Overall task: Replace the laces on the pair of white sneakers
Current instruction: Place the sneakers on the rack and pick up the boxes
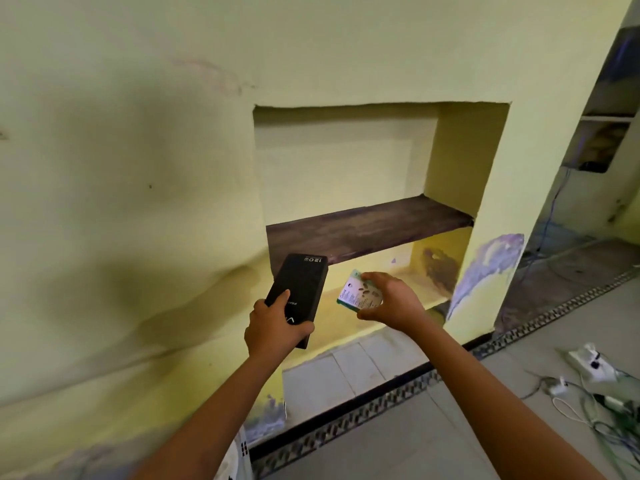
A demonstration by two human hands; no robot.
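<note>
My left hand grips a long black box marked "120W", held tilted up toward a wall niche. A small white and green packet sits in my right hand, just right of the black box, in front of the niche's lower compartment. No sneakers or laces show in this view.
A recessed niche in the yellow wall has a dark wooden shelf and a lower ledge. At the lower right on the grey floor lie a white power strip and tangled cables. A patterned skirting strip runs along the wall base.
</note>
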